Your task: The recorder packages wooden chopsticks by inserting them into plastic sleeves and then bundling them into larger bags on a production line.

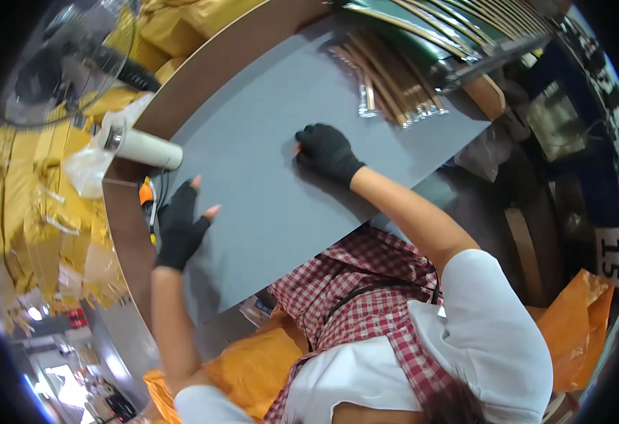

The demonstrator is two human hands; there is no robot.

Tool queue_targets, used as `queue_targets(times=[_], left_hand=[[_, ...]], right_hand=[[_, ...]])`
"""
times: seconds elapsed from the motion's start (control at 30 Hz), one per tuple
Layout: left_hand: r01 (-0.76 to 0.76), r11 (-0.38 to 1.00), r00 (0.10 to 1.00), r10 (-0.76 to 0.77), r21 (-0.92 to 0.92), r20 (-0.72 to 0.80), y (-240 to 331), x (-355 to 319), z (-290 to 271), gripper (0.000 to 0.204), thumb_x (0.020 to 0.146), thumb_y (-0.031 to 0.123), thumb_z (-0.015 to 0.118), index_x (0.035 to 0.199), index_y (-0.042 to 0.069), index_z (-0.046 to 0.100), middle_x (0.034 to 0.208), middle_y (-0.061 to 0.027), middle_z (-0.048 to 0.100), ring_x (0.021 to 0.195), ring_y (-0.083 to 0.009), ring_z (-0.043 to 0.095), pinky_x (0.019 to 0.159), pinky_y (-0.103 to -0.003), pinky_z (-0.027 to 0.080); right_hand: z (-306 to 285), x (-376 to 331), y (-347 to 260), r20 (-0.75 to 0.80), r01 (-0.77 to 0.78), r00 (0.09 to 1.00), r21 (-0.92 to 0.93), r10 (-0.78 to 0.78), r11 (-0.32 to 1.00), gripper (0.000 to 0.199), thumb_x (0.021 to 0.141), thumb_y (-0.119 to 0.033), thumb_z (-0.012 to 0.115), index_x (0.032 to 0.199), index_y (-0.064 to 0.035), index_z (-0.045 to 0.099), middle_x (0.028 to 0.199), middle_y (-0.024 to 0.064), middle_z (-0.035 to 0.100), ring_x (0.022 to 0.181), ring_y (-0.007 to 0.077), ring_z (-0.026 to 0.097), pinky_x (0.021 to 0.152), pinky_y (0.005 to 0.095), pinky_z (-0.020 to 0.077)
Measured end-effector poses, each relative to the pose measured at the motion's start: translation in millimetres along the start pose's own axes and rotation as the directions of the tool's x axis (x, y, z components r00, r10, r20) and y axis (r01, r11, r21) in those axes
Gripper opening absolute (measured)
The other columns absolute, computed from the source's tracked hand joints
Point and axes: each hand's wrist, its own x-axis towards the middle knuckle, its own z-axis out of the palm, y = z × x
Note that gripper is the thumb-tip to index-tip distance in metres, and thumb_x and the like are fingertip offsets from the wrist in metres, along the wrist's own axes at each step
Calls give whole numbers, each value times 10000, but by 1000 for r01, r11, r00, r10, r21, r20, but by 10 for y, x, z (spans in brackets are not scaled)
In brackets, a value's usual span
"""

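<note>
A large grey board (267, 141) lies flat across the brown table (203, 63). My left hand (181, 225), in a black fingerless glove, rests flat on the board's left part with its fingers spread. My right hand (327, 152), also in a black glove, presses down on the middle of the board with its fingers curled. Neither hand holds anything.
A white roll (143, 147) lies at the board's left corner, with an orange-handled tool (147, 194) beside it. Wrapped wooden strips (387, 78) lie on the board's far end. Yellow packaging (34, 191) is piled left. Orange bags (578, 325) sit at the right and below.
</note>
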Motion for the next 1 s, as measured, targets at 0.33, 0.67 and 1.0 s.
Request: queue_targets(times=[0.33,0.67,1.0], left_hand=[[79,987,932,-124,-143,-339,1564,1041,1882,437,864,134,588,1265,-21,511,1313,-213,539,1207,-390,505,1024,-447,405],[43,999,933,-33,21,-359,1653,667,1900,428,870,117,610,1276,-7,553,1283,-230,566,1212,-385,526,1039,-443,407],[72,993,924,-102,-96,-368,1535,693,1715,294,878,90,616,1159,1,605,1204,-173,608,1129,-335,572,986,-399,442]], right_hand=[[-226,-91,145,-57,-18,998,3,18,1000,170,768,-220,648,868,-83,628,865,133,627,842,297,615,729,413,497],[-528,44,361,-474,25,874,-175,-107,984,387,631,-172,694,992,-77,593,1040,134,561,1011,309,537,838,426,411],[-636,487,877,-304,-459,863,-140,404,877,154,794,-42,578,908,-29,680,898,193,653,859,339,656,774,435,528]])
